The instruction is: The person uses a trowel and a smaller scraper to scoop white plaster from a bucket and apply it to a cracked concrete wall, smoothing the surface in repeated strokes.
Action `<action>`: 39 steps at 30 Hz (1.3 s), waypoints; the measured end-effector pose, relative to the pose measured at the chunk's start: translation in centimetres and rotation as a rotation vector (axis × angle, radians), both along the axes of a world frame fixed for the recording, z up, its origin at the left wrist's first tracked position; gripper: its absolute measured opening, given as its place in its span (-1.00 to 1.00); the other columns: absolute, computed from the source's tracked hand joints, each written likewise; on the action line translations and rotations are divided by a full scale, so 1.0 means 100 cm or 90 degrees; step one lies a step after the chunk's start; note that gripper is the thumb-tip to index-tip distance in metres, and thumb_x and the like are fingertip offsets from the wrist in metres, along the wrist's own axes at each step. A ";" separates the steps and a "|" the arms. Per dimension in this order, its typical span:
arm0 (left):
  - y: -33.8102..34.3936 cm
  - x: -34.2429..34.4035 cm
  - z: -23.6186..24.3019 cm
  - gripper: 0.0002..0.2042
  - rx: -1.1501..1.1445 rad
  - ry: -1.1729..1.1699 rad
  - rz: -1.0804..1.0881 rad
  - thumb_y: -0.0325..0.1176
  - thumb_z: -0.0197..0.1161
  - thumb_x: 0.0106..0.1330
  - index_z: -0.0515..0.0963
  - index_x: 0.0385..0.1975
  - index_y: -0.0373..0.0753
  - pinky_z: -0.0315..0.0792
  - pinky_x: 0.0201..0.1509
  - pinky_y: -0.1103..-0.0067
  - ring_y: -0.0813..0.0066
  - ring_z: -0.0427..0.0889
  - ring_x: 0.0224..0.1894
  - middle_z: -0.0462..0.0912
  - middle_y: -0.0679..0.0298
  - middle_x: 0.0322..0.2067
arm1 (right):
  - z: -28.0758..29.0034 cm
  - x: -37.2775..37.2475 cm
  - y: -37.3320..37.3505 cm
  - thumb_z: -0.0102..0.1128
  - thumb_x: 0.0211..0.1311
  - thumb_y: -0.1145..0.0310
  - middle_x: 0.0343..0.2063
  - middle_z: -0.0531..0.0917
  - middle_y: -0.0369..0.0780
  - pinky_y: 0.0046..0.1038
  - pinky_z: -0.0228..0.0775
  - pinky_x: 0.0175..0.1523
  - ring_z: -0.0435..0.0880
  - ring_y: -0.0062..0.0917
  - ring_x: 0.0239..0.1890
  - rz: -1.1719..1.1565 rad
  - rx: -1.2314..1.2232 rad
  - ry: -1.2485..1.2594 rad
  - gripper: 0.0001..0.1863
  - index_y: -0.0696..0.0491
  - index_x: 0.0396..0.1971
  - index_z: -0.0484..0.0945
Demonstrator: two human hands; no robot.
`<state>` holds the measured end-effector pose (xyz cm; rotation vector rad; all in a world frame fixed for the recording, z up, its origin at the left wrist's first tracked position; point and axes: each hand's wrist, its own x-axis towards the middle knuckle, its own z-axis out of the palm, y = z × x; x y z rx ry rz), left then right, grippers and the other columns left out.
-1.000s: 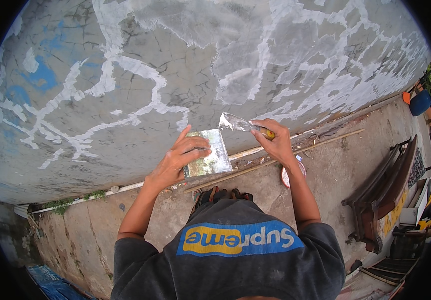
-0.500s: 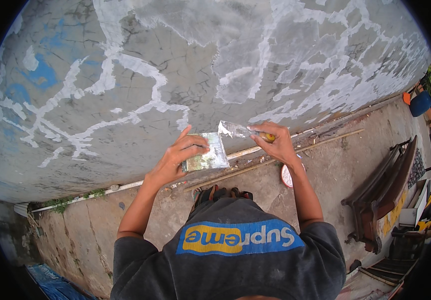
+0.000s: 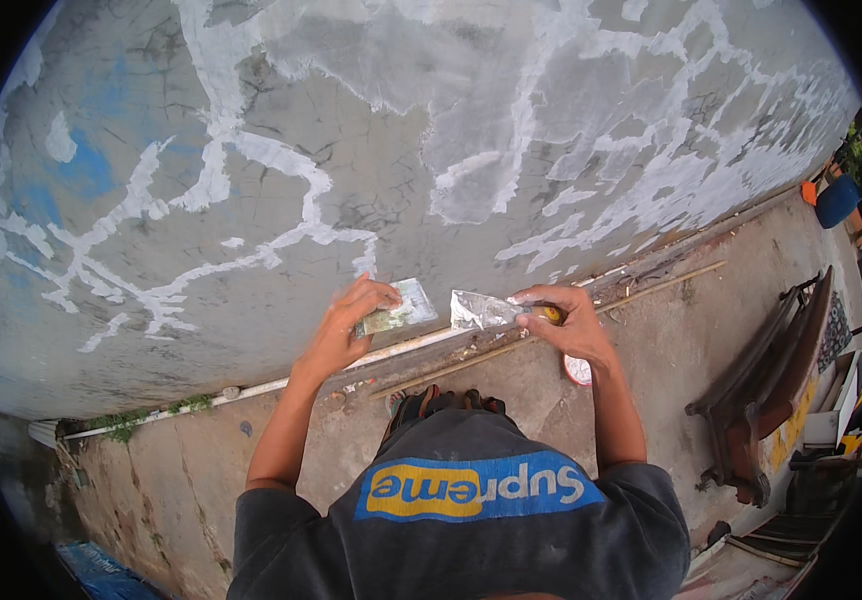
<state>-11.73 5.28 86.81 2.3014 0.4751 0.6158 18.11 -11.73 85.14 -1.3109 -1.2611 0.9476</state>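
Observation:
My left hand (image 3: 339,325) grips a flat, square plate (image 3: 406,305) smeared with white and greenish-grey filler. In my right hand (image 3: 573,328) is a putty knife (image 3: 481,311) with a yellow-ended handle and white paste on its wide blade. The blade points left, toward the plate, with a small gap between them. Both tools are held just in front of the grey wall (image 3: 381,170), where white filler (image 3: 291,232) runs in branching bands along cracks. A tub of white paste (image 3: 577,370) sits on the ground below my right forearm, partly hidden by it.
A white pipe (image 3: 271,385) runs along the wall's foot, and a long bamboo pole (image 3: 641,293) lies near it. At the right stands a dark wooden bench (image 3: 766,400). Farther off is a blue container (image 3: 838,203). Blue sheeting (image 3: 101,572) lies at the lower left.
Both hands have moved down a little, and the plate has tilted. The putty knife has shifted right, from the plate's edge to apart from it.

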 end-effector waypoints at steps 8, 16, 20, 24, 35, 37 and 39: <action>-0.009 -0.054 -0.047 -0.88 -0.055 0.019 0.240 -0.55 0.15 0.29 0.52 -0.20 -0.33 0.42 -0.24 0.50 0.13 0.60 -0.28 0.59 0.04 -0.27 | 0.000 0.029 0.036 0.15 0.39 0.36 -0.28 0.64 -0.26 -0.56 0.56 -0.26 0.62 -0.63 -0.29 -0.280 0.075 0.311 -0.56 0.17 0.21 0.44; -0.027 -0.067 -0.088 -0.86 -0.152 0.076 0.148 -0.47 0.18 0.31 0.52 -0.19 -0.34 0.41 -0.35 0.41 0.03 0.59 -0.31 0.60 0.01 -0.25 | 0.084 -0.006 0.131 0.10 0.44 0.33 -0.33 0.51 -0.33 -0.62 0.38 -0.48 0.52 -0.68 -0.45 -0.431 0.418 0.295 -0.57 0.12 0.23 0.44; -0.014 -0.082 -0.093 -0.85 -0.132 0.069 0.071 -0.46 0.18 0.31 0.50 -0.17 -0.33 0.43 -0.32 0.39 -0.02 0.59 -0.28 0.60 0.00 -0.20 | 0.121 -0.041 0.189 -0.01 0.46 0.41 -0.11 0.42 -0.26 -0.61 0.35 -0.41 0.46 -0.71 -0.40 -0.628 0.534 -0.092 -0.60 0.12 0.24 0.44; 0.010 -0.116 -0.100 -0.84 -0.131 0.095 0.047 -0.48 0.18 0.29 0.48 -0.16 -0.33 0.45 -0.19 0.34 -0.09 0.59 -0.22 0.59 0.00 -0.16 | 0.142 -0.059 0.232 0.00 0.33 0.58 -0.07 0.36 -0.15 -0.48 0.35 -0.31 0.42 -0.59 -0.47 -0.734 0.560 -0.256 -0.53 0.20 0.25 0.40; 0.063 -0.171 -0.100 -0.85 -0.096 0.135 0.065 -0.49 0.18 0.26 0.51 -0.19 -0.32 0.44 -0.08 0.31 -0.12 0.58 -0.15 0.59 -0.03 -0.23 | 0.153 -0.107 0.246 0.07 0.21 0.64 0.00 0.30 -0.05 -0.35 0.46 -0.31 0.59 -0.33 -0.46 -0.712 0.388 -0.367 -0.52 0.29 0.19 0.41; 0.065 -0.172 -0.101 -0.84 -0.095 0.141 0.044 -0.49 0.17 0.27 0.49 -0.18 -0.32 0.44 -0.08 0.29 -0.13 0.57 -0.13 0.57 -0.03 -0.21 | 0.155 -0.114 0.218 0.07 0.21 0.63 -0.05 0.40 -0.06 -0.40 0.44 -0.31 0.54 -0.43 -0.49 -0.660 0.397 -0.373 -0.56 0.27 0.13 0.48; 0.066 -0.165 -0.101 -0.84 -0.098 0.158 0.018 -0.48 0.17 0.27 0.49 -0.17 -0.31 0.45 -0.09 0.29 -0.13 0.57 -0.13 0.57 -0.02 -0.20 | 0.164 -0.105 0.186 0.07 0.23 0.59 -0.11 0.50 -0.09 -0.44 0.42 -0.28 0.52 -0.48 -0.48 -0.651 0.398 -0.381 -0.61 0.23 0.08 0.55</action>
